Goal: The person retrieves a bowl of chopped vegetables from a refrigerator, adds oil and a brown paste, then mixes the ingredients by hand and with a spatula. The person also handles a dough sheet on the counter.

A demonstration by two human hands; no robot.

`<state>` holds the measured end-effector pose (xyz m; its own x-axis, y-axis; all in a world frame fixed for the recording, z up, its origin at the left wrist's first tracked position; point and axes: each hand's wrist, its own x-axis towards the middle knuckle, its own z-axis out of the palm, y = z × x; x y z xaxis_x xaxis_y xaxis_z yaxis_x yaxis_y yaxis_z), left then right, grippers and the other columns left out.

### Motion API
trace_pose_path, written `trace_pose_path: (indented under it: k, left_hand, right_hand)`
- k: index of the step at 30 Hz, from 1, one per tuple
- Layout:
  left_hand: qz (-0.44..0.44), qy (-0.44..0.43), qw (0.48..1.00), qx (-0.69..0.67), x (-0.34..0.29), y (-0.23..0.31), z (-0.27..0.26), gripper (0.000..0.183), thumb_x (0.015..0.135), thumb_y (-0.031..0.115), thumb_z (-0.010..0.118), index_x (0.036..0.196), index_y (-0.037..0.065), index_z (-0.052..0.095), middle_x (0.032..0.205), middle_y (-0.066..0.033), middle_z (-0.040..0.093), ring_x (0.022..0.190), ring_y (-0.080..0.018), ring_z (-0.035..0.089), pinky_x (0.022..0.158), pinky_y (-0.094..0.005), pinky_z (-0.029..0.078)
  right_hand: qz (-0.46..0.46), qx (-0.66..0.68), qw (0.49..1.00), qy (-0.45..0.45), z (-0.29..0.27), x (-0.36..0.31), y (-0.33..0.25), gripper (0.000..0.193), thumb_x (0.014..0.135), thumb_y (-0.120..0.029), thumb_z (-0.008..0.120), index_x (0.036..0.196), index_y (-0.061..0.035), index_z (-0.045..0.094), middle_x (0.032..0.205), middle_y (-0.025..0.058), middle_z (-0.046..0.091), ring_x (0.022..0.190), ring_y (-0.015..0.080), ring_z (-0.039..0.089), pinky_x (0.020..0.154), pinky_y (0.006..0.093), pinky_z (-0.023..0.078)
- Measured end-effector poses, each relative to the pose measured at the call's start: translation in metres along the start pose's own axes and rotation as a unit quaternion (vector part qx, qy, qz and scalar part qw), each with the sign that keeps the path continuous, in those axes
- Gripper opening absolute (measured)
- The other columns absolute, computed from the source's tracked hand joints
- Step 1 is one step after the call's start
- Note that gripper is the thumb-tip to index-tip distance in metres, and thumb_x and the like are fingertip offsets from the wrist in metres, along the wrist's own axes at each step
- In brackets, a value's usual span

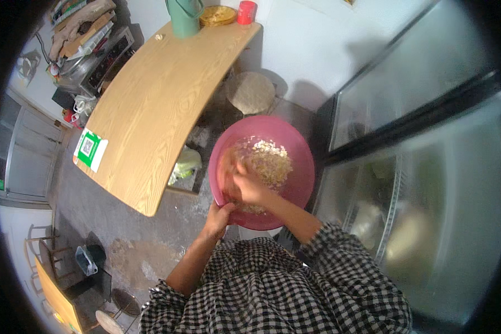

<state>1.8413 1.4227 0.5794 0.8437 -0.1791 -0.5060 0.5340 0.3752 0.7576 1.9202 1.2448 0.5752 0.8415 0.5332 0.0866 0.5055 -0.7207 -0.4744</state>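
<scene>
Checked garment (261, 289), round pink basin (303, 161) mouth-up

The left hand (220, 218) is bent in a gripping pose, with its thumb (227, 207) visible. Just beyond it and slightly to its right, the right hand (246, 183) is held, its fingers blurred. The left forearm (195, 259) is stretched forward; the right forearm (292, 216) is slanted leftward.
</scene>
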Motion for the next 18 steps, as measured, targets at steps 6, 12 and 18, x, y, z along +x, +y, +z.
trace_pose_path:
  k: [6,12,18]
  left_hand:
    - [-0.008,0.053,0.999,-0.006,0.067,0.032,0.023,0.037,0.083,0.002,0.053,0.119,-0.005,0.051,0.097,-0.0156,0.063,0.079,-0.0279,0.068,0.069,-0.0442,0.061]
    - [0.012,0.055,0.994,-0.091,0.117,0.063,0.025,0.035,0.081,0.0,0.053,0.115,-0.001,0.054,0.098,-0.0118,0.064,0.077,-0.025,0.067,0.059,-0.0382,0.059]
    - [-0.009,0.079,0.99,-0.113,0.168,0.129,-0.017,0.035,0.081,0.001,0.054,0.115,0.0,0.054,0.092,-0.0117,0.065,0.075,-0.0244,0.066,0.061,-0.0397,0.059]
  right_hand:
    - [0.112,0.063,0.992,0.004,-0.034,0.059,0.094,0.039,0.088,-0.018,0.055,0.125,-0.0078,0.057,0.132,0.019,0.049,0.128,0.0377,0.044,0.106,0.0474,0.038]
    - [-0.112,-0.041,0.985,-0.122,-0.046,0.149,0.096,0.032,0.082,-0.008,0.063,0.114,-0.0008,0.062,0.123,0.0212,0.056,0.109,0.0295,0.06,0.093,0.0392,0.048]
    - [0.023,0.325,0.942,-0.08,-0.119,0.249,0.095,0.021,0.087,-0.011,0.066,0.105,-0.0005,0.067,0.118,0.0176,0.059,0.097,0.0269,0.065,0.086,0.0365,0.051]
